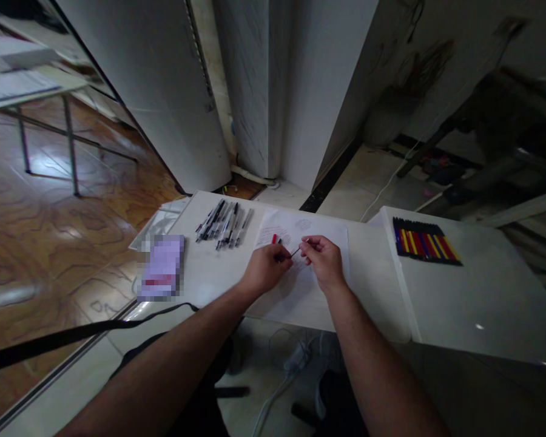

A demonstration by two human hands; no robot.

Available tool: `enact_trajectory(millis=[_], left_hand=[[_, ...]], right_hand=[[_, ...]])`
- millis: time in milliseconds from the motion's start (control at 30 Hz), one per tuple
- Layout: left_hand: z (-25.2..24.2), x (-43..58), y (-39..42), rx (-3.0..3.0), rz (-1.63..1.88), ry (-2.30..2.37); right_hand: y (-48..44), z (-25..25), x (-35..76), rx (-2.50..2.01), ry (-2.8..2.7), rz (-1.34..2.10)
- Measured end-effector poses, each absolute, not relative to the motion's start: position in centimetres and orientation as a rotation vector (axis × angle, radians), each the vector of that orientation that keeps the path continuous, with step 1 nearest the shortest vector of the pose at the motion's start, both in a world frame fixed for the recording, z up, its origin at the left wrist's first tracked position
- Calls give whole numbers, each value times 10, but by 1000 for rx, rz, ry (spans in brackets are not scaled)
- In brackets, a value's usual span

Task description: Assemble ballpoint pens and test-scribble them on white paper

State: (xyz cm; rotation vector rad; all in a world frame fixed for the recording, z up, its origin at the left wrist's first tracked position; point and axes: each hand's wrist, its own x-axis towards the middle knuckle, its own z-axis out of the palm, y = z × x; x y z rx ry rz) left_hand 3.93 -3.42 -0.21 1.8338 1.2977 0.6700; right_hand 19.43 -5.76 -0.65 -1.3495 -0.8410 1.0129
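Observation:
Both my hands are above a sheet of paper [268, 297] with rows of reddish writing, on a white table. My left hand [268, 267] pinches the lower end of a thin dark pen refill [295, 251]. The upper end is between the thumb and fingers of my right hand [323, 258]. A red pen cap [274, 238] and a small black piece show just beyond my left hand; whether it touches them I cannot tell. To the left lies a loose pile of clear pens [225, 223] with black caps.
A blurred purple box [164, 264] lies at the table's left edge. On the adjoining right table [491, 297] sits a row of red, yellow and blue pens [425, 243] with black ends. A black strap [86, 331] crosses at lower left. Cables run across the floor below.

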Motion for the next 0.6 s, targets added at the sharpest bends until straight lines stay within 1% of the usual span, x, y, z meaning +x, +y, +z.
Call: enact_trajectory(millis=[433, 600], left_hand=[[0, 38, -36, 1965, 601, 1227], [3, 33, -30, 1901, 621, 1334]], right_hand=[[-53, -8, 202, -1330, -725, 845], [-52, -12, 206, -1421, -731, 837]])
